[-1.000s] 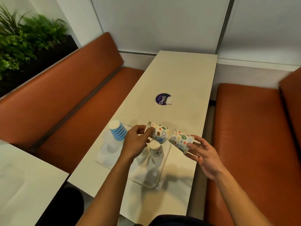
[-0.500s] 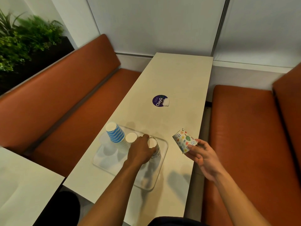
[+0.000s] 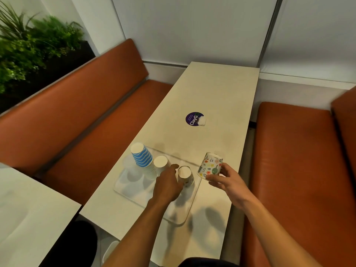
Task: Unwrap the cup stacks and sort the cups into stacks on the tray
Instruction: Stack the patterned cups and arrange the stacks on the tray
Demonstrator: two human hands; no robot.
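Since half a second ago, your right grip (image 3: 225, 180) has turned the patterned cup (image 3: 211, 165) base-up and brought it nearer the tray (image 3: 181, 221); it clasps the cup's wall. Your left grip (image 3: 168, 185) curls round the patterned stack (image 3: 185, 177) on the tray's right part. Blue-striped stack (image 3: 141, 156) and white stack (image 3: 160, 162) stand just left.

Step in hand, as judged: cap the patterned stack. Keep the cup's mouth level, centre it, lower straight, and release once seated.

Note: the tray's right rim and the tabletop (image 3: 221, 89) edge lie close on the right. Open room lies far, toward the sticker (image 3: 195, 119).
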